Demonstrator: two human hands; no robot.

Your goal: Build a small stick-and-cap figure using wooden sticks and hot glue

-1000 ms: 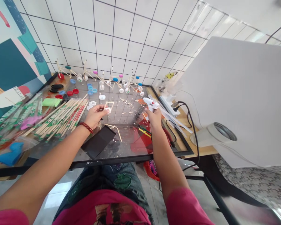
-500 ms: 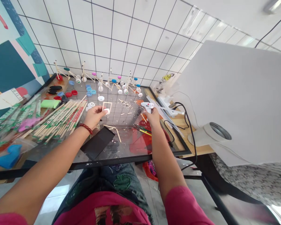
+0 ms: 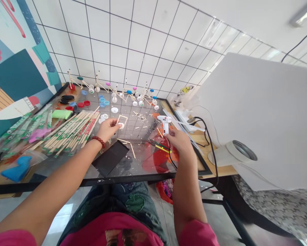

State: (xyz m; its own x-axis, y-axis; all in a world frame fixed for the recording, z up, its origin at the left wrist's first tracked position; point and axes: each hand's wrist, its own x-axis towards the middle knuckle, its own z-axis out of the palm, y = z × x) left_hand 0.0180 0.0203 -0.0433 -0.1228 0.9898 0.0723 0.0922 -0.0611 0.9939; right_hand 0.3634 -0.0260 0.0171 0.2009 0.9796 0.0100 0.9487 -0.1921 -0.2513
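Wooden stick frame (image 3: 123,118) with a white cap (image 3: 121,126), centre of the frame, is pinched in the fingertips of the left hand (image 3: 107,128) over the glass table (image 3: 143,164). A white glue gun (image 3: 165,121) stands right of centre. The right hand (image 3: 180,141) curls loosely at its grip, hold unclear. Judged a gluing step: the next move calls for the nozzle at the joint and the frame steady.
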